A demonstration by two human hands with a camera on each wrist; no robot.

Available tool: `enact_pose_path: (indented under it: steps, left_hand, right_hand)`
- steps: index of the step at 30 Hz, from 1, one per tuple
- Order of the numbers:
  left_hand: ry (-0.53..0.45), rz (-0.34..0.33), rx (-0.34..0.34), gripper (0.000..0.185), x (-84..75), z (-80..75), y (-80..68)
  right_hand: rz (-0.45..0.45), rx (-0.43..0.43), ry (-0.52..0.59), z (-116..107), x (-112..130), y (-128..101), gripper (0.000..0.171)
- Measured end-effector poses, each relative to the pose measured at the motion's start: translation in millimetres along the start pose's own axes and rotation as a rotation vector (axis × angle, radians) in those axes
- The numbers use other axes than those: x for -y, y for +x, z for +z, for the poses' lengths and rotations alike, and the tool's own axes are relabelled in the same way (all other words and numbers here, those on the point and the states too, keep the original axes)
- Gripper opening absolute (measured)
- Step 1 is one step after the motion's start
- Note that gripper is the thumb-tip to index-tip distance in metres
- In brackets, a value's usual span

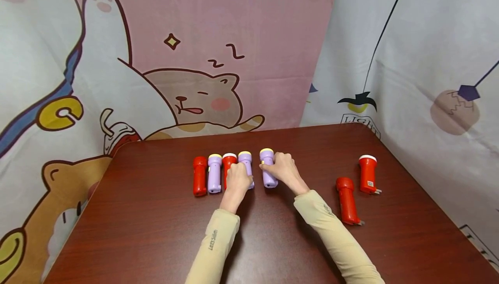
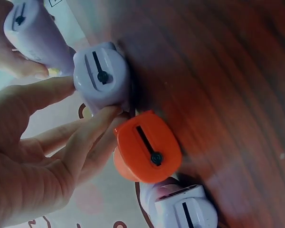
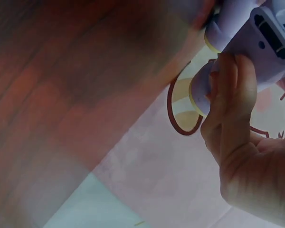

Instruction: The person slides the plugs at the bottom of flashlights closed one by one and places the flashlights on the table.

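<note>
While left hand (image 1: 238, 180) fingers pinch purple torch (image 1: 245, 161) | right hand (image 1: 284, 169) fingers wrap lilac torch (image 1: 268, 169)

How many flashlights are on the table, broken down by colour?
Red flashlights: 4
Purple flashlights: 3
Total: 7
</note>
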State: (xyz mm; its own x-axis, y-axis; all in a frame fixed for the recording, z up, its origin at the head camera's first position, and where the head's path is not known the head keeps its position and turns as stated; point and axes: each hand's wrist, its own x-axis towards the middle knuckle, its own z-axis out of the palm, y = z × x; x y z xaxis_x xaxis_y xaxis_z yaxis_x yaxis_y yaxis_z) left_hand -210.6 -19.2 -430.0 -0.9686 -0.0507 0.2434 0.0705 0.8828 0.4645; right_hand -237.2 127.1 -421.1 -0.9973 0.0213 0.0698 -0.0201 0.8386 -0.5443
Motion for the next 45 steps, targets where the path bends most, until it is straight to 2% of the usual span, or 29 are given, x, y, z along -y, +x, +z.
enact_pose_path:
  steps: [7, 20, 32, 45]
  left_hand:
    - [-0.001, -0.003, 0.000, 0.023, 0.5, 0.5, 0.0]
    - [-0.017, 0.008, -0.020, 0.024, 1.4, 0.9, -2.0]
    - [-0.015, 0.020, -0.024, 0.023, 3.1, 1.4, -1.4]
    - [-0.027, -0.006, 0.003, 0.029, 4.4, 2.4, 0.2]
  right_hand:
    - [-0.014, 0.012, -0.003, 12, 3, 7, 0.039]
    - [0.000, 0.044, -0.075, 24, 7, 16, 0.040]
    - [0.016, 0.032, -0.111, 30, 11, 13, 0.048]
    - [-0.005, 0.031, -0.100, 30, 10, 9, 0.056]
